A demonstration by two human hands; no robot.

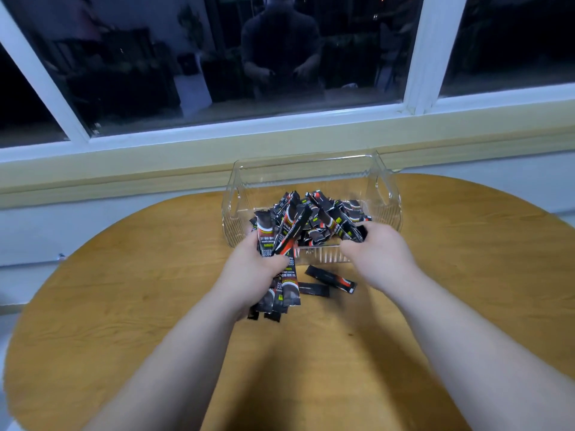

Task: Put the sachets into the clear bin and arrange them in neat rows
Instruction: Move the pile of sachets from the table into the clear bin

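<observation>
Here my left hand (pixel 252 270) is clamped around a bundle of sachets (pixel 287 292), held just in front of the near wall of the clear bin (pixel 385 194). The bundle's upper ends fan out over the rim and its lower ends hang below my palm. My right hand (pixel 378 256) reaches into the near right part of the bin, with its fingers curled onto the edge of the heap of sachets (pixel 326 216). That heap lies jumbled inside, pointing every way and not in rows. Two loose sachets (pixel 331 279) lie flat on the wooden bench (pixel 451 275) between my wrists, just outside the bin. The bin stands at the bench's far edge, below the window (pixel 280 73).
</observation>
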